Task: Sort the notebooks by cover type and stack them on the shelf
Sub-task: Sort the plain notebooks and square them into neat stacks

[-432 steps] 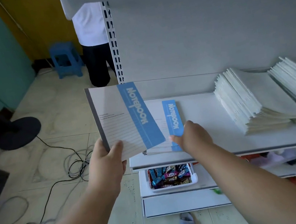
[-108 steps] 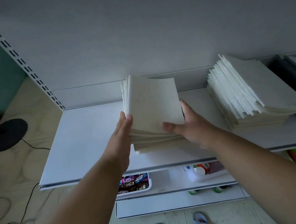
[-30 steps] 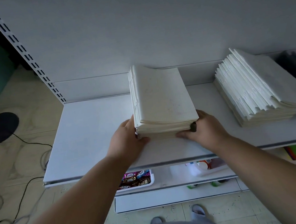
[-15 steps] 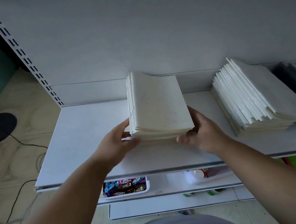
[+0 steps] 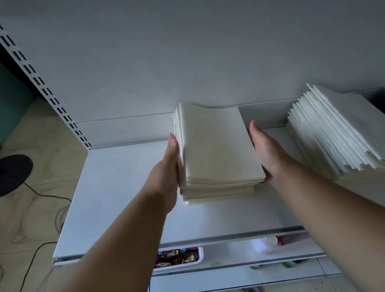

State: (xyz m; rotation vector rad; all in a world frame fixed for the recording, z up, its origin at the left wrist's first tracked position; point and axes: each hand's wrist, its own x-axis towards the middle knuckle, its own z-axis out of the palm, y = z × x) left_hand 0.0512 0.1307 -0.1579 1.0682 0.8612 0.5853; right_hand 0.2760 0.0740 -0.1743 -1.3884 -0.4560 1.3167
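A stack of cream-covered paper notebooks [image 5: 216, 152] lies flat on the white metal shelf [image 5: 119, 194]; the left hand [image 5: 168, 163] presses its straight fingers [image 5: 174, 145] flat against the stack's left edge; the right hand [image 5: 266, 148] stands on the other side, its straight fingers [image 5: 256, 135] against the stack's right edge; well beyond the right fingers sits a taller, fanned pile of white notebooks [image 5: 351, 130]; below the hands, on a lower level, a white tray of wrapped sweets [image 5: 177, 258] shows; far out past the left fingers, a dark round fan base [image 5: 4, 175] and black cables [image 5: 19, 274] lie on the pale tiled floor [image 5: 25, 221].
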